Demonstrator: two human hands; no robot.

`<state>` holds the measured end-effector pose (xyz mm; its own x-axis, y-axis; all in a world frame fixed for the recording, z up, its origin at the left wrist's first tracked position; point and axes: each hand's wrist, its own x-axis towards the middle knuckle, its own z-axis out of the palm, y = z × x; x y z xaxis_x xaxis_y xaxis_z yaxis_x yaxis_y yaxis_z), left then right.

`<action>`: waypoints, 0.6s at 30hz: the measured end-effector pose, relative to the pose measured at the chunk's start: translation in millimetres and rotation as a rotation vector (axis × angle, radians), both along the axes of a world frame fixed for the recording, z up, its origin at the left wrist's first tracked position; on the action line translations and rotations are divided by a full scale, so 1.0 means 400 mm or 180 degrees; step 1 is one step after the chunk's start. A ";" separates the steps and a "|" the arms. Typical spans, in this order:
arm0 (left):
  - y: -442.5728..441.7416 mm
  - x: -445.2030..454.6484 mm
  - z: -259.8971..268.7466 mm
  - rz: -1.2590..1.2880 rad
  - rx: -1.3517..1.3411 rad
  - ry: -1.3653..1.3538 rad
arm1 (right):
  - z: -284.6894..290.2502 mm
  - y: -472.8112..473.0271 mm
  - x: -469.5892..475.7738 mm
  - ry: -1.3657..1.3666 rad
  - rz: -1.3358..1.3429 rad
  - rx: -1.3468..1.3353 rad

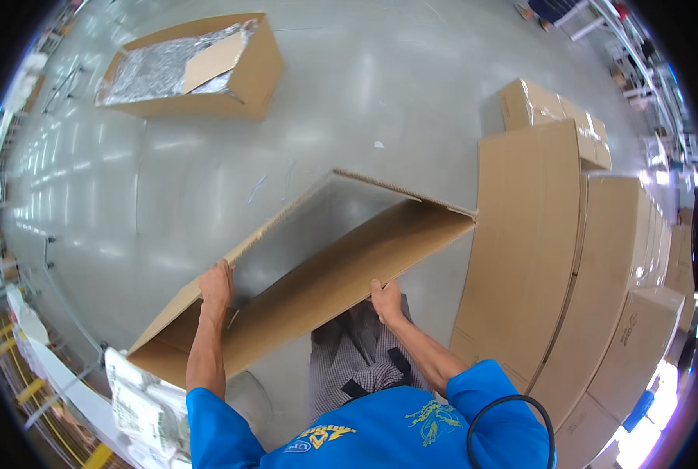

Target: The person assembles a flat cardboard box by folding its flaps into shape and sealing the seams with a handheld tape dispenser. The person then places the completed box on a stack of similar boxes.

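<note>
Before me a large corrugated cardboard box (325, 275) is spread into a long four-sided sleeve, with the grey floor showing through it. My left hand (215, 284) grips the top edge of its far wall, left of the middle. The nearer wall's upper edge is pinched in my right hand (387, 301), thumb on top, close to my body. At the right, the sleeve's corner reaches the side of a stacked flat-faced carton (525, 246). My left forearm hides part of the box's left end.
A cardboard box (255, 76) with silvery plastic wrapping (155, 64) and a loose cardboard piece (214, 61) stands on the floor at upper left. Taped cartons (560, 117) line the right. White wrapped packs (143, 398) lie at lower left. A person's legs (539, 14) show at top right.
</note>
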<state>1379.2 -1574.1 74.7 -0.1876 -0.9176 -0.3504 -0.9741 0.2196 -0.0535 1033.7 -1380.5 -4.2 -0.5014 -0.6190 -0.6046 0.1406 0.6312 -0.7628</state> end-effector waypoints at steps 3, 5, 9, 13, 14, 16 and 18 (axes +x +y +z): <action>-0.146 -0.164 0.063 -0.0169 -0.0145 -0.0048 | 0.034 0.028 0.033 0.0213 0.0310 0.0191; -0.235 -0.279 0.093 -0.0291 -0.0541 0.0385 | 0.052 0.036 0.076 0.0323 0.0355 -0.0104; -0.381 -0.510 0.054 -0.0455 -0.0527 0.0585 | 0.033 0.001 0.102 -0.0446 0.0174 0.0047; -0.387 -0.618 -0.046 -0.0507 -0.0786 0.0274 | 0.008 -0.054 -0.038 -0.0432 0.1904 0.0383; -0.394 -0.620 -0.060 -0.0207 -0.0284 0.0214 | 0.021 -0.070 -0.083 -0.0329 0.2502 0.0165; -0.384 -0.613 -0.076 -0.0320 -0.0357 0.0264 | 0.081 -0.080 -0.206 -0.1498 0.2710 0.0552; -0.381 -0.596 -0.071 -0.0306 -0.0078 0.0078 | 0.159 -0.100 -0.321 0.0310 0.2897 -0.0263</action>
<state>1140.7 -1726.6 46.1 -0.2834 -0.9032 -0.3223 -0.9497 0.3110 -0.0365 905.1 -1420.4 59.2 0.1540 -0.8392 -0.5215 -0.4512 0.4099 -0.7928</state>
